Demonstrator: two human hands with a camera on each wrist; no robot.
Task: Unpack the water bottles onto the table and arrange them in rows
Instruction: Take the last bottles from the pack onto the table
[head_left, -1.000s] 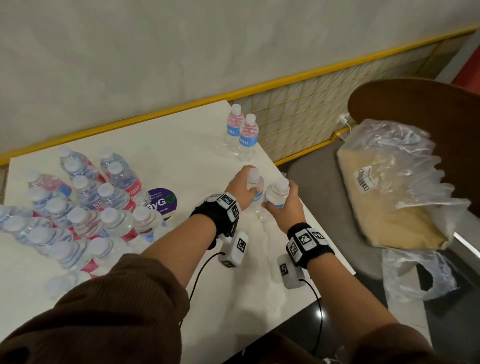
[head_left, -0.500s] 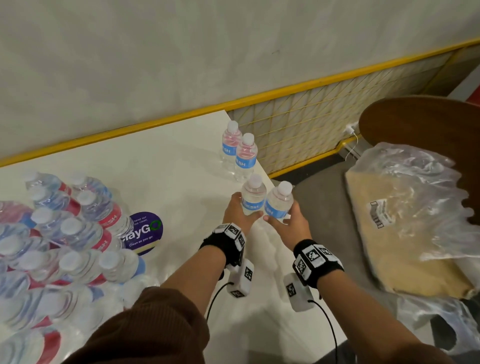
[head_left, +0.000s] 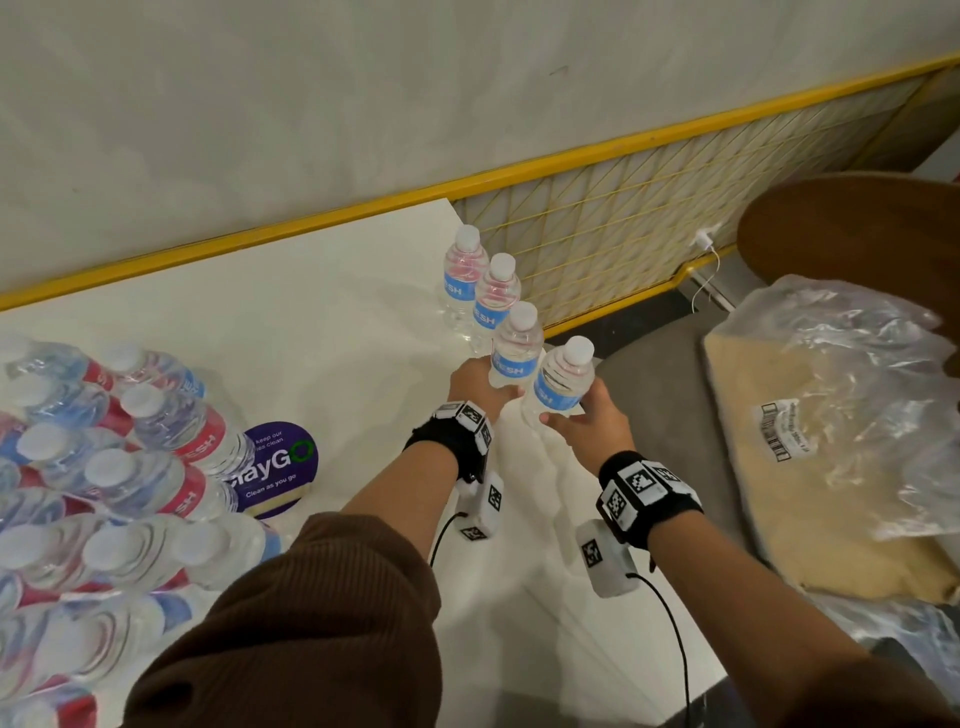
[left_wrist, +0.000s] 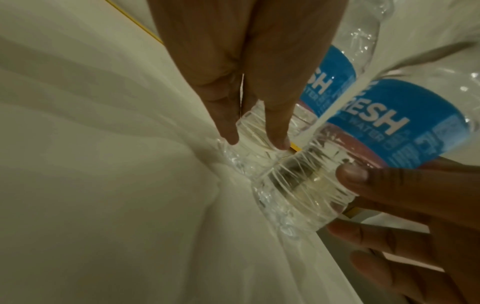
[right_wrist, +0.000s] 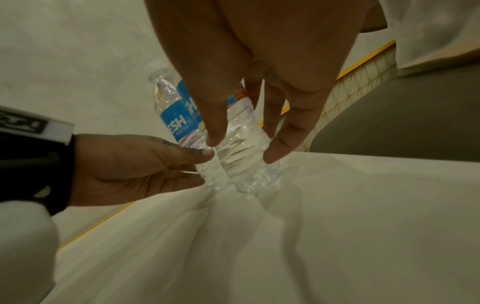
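each hand has one small water bottle by its lower body, below the blue label. the left hand (head_left: 480, 387) curls thumb and fingers round the left bottle (head_left: 514, 348), and the right hand (head_left: 589, 421) does the same with the right bottle (head_left: 563, 379). so each grip is closed on a bottle. both bottles are upright near the right edge of the counter (head_left: 322, 291), just beside each other and in line with the two standing bottles (head_left: 475, 286) further back. in the wrist views the bases look at or very near the counter top; i cannot tell if they rest on it.

handling, as i judge it: the bottles look full and capped, so they should be fairly light for one hand but weighty enough to stand firm. the thin ribbed plastic will give a little under a squeeze, and the ribs help the fingers not to slip. a hold low on the body suits setting them down; a high hold near the cap would let them swing.

to the left lies the pack of bottles (head_left: 104, 467), many white caps still bunched in clear wrap, some leaning. on the seat to the right is a clear plastic bag (head_left: 841, 374) with something tan and flat inside; what it is i cannot tell.
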